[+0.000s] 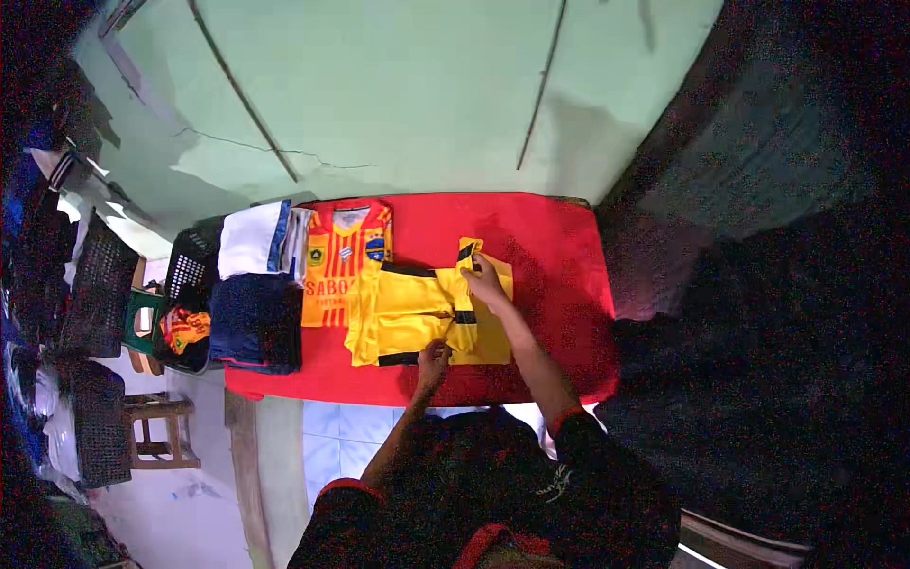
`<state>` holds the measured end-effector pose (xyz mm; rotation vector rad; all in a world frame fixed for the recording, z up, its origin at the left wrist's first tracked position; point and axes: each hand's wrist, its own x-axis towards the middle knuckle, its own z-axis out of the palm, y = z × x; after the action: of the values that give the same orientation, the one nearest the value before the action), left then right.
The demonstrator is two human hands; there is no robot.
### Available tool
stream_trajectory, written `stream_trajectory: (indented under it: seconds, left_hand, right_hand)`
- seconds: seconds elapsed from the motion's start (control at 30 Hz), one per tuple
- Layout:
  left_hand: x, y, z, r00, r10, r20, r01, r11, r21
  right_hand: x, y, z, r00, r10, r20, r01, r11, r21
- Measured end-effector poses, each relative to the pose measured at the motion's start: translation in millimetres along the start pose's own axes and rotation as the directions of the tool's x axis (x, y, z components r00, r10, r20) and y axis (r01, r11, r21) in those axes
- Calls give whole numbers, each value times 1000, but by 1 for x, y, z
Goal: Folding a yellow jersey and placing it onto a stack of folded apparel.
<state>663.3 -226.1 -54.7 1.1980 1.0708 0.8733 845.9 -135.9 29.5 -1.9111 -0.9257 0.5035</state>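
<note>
A yellow garment with black bands [412, 295] lies partly folded on a red-covered table [561, 284]. My right hand [485, 281] grips its folded right part near the top, thumb and fingers on the fabric. At the garment's lower edge, my left hand [434, 359] touches the cloth with bent fingers; whether it pinches the fabric is unclear. Under the right part lies a flat, darker yellow piece [494, 341]. A red and yellow striped jersey [334, 263], with crests and lettering, lies to the left, partly covered by the yellow garment.
At the table's left end are folded white garments [249, 242] and a dark blue folded stack [254, 320]. A black plastic basket [192, 263] stands beyond them. A wooden stool [163, 434] is on the floor at left. A green wall [412, 92] rises behind the table.
</note>
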Motion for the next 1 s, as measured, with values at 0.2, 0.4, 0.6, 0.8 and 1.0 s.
stream_trajectory:
  seconds: [0.2, 0.4, 0.6, 0.8, 1.0]
  left_hand:
    - [9, -45, -80, 998, -66, -13, 62, 977, -203]
    - [10, -78, -148, 988, -126, -85, 115, 986, -119]
    - [6, -71, -175, 976, -208, -71, 196, 971, -138]
    - [2, -72, -184, 967, -250, -43, 241, 958, -153]
    - [-4, -44, -185, 893, -402, -201, 418, 907, 43]
  right_hand:
    - [7, -7, 78, 920, -77, 385, -1, 980, 199]
    - [-18, -46, 142, 879, -21, 476, -132, 949, 286]
    - [-28, -39, 194, 785, -48, 617, -131, 962, 240]
    - [-50, -2, 173, 793, 17, 609, -262, 912, 316]
    - [-70, 100, 85, 888, -371, 272, 266, 896, 355]
